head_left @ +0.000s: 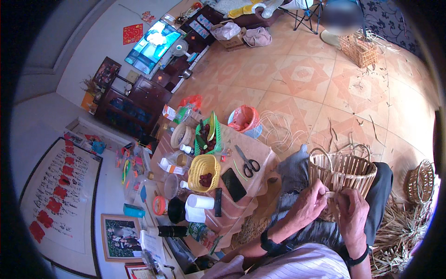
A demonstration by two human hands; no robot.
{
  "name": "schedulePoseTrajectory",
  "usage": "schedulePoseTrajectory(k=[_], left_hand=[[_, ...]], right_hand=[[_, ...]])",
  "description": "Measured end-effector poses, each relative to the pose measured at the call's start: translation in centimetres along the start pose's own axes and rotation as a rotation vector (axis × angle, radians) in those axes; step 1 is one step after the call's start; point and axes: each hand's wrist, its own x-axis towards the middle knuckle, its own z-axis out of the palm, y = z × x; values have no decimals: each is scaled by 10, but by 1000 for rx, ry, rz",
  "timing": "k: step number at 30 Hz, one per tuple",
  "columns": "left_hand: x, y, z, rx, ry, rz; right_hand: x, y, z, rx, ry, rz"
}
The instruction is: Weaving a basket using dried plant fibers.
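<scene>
A basket (355, 171) is sitting between the person's knees (383, 179). At its near side, the left hand (313, 199) and right hand (353, 211) are clamping their grip on a strip (331, 193). Left of the basket, scissors (247, 162) are lying on a table (261, 151).

The right hand (351, 209) hides part of the woven basket (348, 170); the framed photograph (121, 237) is partly blurred; the straw heap (395, 237) runs out of view.
</scene>
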Motion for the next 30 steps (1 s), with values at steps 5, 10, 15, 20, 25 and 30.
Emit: schedulePoseTrajectory(k=[5, 10, 15, 20, 25, 30], left_hand=[[11, -11, 2, 176, 159, 20], [13, -17, -5, 151, 216, -84], [12, -28, -35, 129, 294, -148], [-8, -16, -82, 89, 263, -225], [-20, 22, -96, -514, -62, -184], [6, 30, -71, -791, -317, -123]], right_hand=[[-3, 1, -3, 211, -9, 110], [-3, 4, -5, 318, -44, 141], [4, 1, 2, 94, -91, -91], [3, -1, -6, 93, -96, -133], [2, -15, 6, -192, -149, -224], [5, -12, -3, -35, -234, -100]])
